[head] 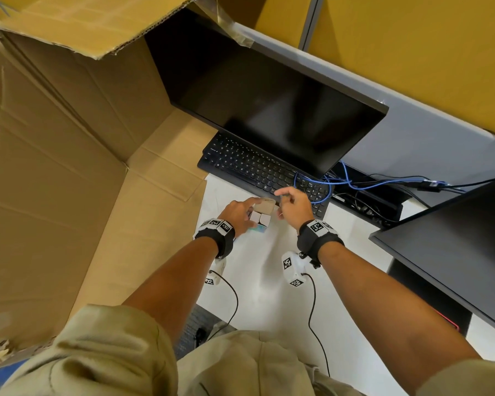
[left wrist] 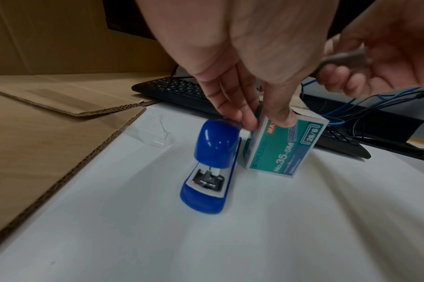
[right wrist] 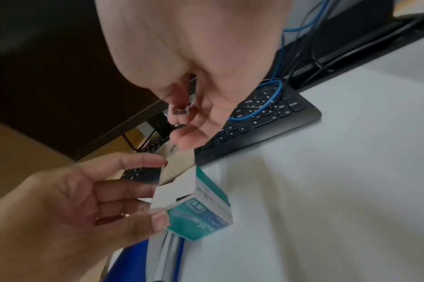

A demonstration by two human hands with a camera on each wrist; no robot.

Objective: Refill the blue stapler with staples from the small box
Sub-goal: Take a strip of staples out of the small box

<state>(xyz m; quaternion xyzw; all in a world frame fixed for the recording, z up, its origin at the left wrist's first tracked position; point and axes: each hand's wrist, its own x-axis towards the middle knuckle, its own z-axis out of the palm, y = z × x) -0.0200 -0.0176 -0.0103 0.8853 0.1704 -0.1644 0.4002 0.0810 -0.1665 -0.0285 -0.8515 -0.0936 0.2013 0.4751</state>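
Left hand (left wrist: pixel 232 63) fingers (left wrist: pixel 282 116) pinch one staple box (left wrist: pixel 284 150); right hand (right wrist: pixel 194 63) fingers pinch one staple strip (right wrist: pixel 180 111); one blue stapler (left wrist: pixel 212 164) alongside.

Stapler (head: pixel 231 242) almost hidden under left hand (head: pixel 238 214) in head view, staple strip (right wrist: pixel 181 110) blurred

The blue stapler (left wrist: pixel 212 162) is glossy smooth plastic with a shiny metal insert in its base. The small box (left wrist: pixel 286 147) is thin printed card, teal outside, plain brown inside its flap. The staples (right wrist: pixel 181 110) look like grey metal. The table (left wrist: pixel 206 248) is matt white; the cardboard (left wrist: pixel 49 143) is rough, corrugated brown.
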